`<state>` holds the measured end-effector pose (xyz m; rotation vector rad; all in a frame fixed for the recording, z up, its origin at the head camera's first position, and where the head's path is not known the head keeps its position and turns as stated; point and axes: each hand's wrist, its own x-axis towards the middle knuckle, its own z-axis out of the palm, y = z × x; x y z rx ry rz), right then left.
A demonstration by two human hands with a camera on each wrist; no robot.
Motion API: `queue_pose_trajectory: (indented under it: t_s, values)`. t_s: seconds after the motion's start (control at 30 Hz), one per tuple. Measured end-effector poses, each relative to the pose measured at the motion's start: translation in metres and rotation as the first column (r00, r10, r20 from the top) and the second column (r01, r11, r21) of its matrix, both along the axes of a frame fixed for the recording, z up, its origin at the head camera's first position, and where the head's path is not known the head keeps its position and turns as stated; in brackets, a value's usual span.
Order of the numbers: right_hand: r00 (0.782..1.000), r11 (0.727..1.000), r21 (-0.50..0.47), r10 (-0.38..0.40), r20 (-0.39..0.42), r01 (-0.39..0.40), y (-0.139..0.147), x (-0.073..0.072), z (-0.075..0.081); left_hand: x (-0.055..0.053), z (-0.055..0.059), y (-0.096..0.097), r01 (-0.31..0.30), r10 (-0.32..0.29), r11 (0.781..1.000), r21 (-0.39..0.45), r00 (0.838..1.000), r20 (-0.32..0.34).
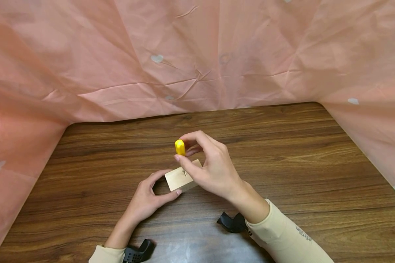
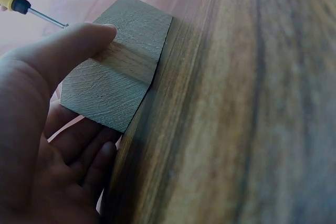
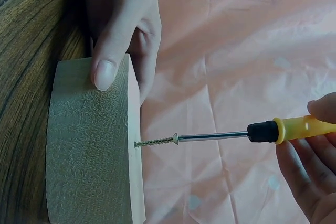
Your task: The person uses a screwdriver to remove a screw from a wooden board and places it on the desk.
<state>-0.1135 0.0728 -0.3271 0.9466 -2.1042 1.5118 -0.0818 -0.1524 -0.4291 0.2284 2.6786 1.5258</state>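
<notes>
A pale wooden block (image 1: 176, 179) lies on the table, and my left hand (image 1: 146, 197) grips its left end between thumb and fingers. In the right wrist view a screw (image 3: 156, 141) stands upright in the block's top face, most of its thread exposed. The tip of a screwdriver (image 3: 212, 136) meets the screw head, shaft and screw in one line. My right hand (image 1: 214, 166) pinches the screwdriver's yellow handle (image 1: 180, 147) from above the block. In the left wrist view, the left thumb (image 2: 79, 45) presses the block's side.
The brown wood-grain table (image 1: 303, 171) spreads around the hands. A pink cloth (image 1: 197, 54) with pale hearts encloses its back and sides. Black wrist mounts (image 1: 232, 222) sit by both cream sleeves (image 1: 283, 230).
</notes>
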Motion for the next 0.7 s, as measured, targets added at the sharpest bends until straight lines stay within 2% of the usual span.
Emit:
queue_pose_trajectory:
  t_s: [0.47,0.7]
  values:
    - [0.994,0.998,0.039,-0.048,-0.102,0.052,-0.002,-0.0025,-0.0034,0.0005,0.0003,0.0005,-0.009,0.009,1.0,-0.006,1.0,0.007]
    - [0.991,0.997,0.043,-0.065,-0.115,0.071,-0.0031,-0.0028,-0.0025,-0.0005,0.0006,0.0001,-0.008,0.008,1.0,-0.004,1.0,0.005]
